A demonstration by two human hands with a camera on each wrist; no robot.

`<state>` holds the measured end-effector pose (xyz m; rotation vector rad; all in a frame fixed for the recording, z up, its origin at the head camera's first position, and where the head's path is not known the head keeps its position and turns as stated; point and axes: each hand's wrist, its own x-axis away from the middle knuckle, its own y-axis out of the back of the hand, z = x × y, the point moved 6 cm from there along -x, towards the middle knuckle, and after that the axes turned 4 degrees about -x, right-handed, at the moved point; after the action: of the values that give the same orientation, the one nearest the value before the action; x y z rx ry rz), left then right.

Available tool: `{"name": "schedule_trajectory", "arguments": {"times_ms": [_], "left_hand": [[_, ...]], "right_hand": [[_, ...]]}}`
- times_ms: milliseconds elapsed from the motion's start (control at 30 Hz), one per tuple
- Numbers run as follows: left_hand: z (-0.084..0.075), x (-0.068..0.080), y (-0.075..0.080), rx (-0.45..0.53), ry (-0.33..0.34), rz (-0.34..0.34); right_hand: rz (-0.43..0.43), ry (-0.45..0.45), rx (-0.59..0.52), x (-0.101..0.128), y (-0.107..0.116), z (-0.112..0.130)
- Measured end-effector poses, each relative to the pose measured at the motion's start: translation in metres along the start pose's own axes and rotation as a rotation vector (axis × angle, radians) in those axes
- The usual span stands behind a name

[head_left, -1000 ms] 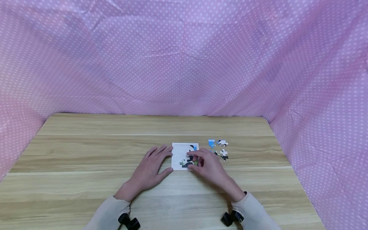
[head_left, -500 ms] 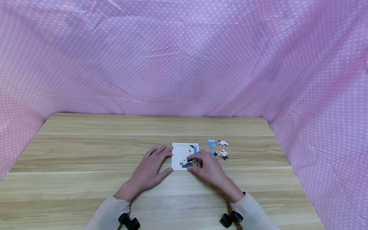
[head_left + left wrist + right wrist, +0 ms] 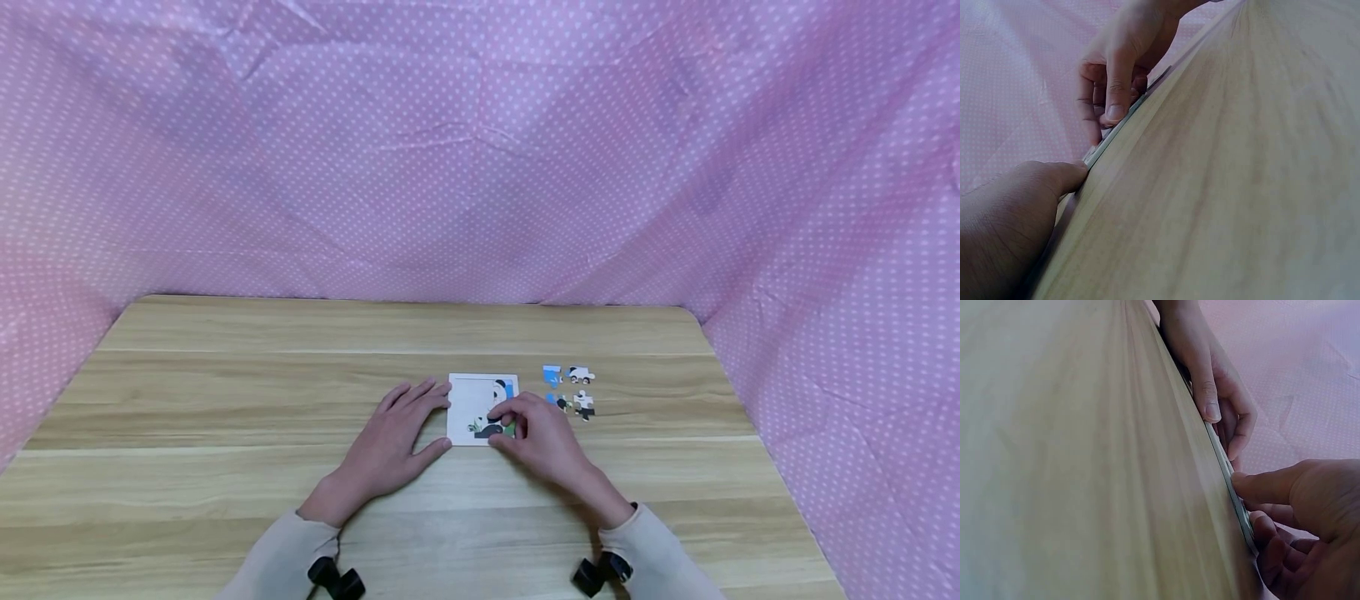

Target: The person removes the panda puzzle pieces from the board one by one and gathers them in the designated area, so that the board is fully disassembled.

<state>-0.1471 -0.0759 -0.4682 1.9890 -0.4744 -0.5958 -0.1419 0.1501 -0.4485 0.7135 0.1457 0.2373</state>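
Note:
A square white puzzle tray [image 3: 463, 402] lies flat on the table, with panda puzzle pieces [image 3: 500, 387] laid along its right side and near edge. My left hand [image 3: 393, 439] rests flat at the tray's left side, fingers spread, thumb tip at the near left corner. Over the near right part my right hand [image 3: 543, 436] bends its thumb and index finger round a panda puzzle piece [image 3: 491, 430], its other fingers curled beneath. In the left wrist view the tray [image 3: 1110, 136] shows edge-on, right thumb at its rim. My right palm hides part of the tray's right side.
Several loose pieces lie right of the tray: a blue one [image 3: 552, 375], a white-and-black one [image 3: 581, 375], another [image 3: 583, 405] nearer, and one [image 3: 559, 402] close to my right knuckles. A pink dotted cloth [image 3: 480, 167] hangs behind the wooden table [image 3: 300, 367].
My right index finger has moved down slightly toward me over the tray, and the thumb has shifted a little nearer too. My left hand and the loose pieces have stayed put.

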Motion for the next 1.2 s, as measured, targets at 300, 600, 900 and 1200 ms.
{"name": "schedule_trajectory", "arguments": {"times_ms": [300, 600, 900, 1200], "left_hand": [[-0.0003, 0.0003, 0.0013, 0.005, 0.001, -0.005], [-0.0004, 0.0003, 0.0017, 0.004, -0.002, -0.004], [-0.0002, -0.0002, 0.0011, -0.001, 0.003, 0.002], [-0.0006, -0.0001, 0.0018, -0.004, -0.001, -0.003]], "right_hand": [[0.017, -0.008, -0.026, -0.0006, -0.0014, 0.0013], [0.003, -0.008, -0.055, 0.0013, -0.001, 0.0013], [0.004, 0.036, -0.058, 0.0013, -0.001, 0.0003], [-0.003, 0.052, -0.061, 0.001, -0.0006, -0.001]]}}
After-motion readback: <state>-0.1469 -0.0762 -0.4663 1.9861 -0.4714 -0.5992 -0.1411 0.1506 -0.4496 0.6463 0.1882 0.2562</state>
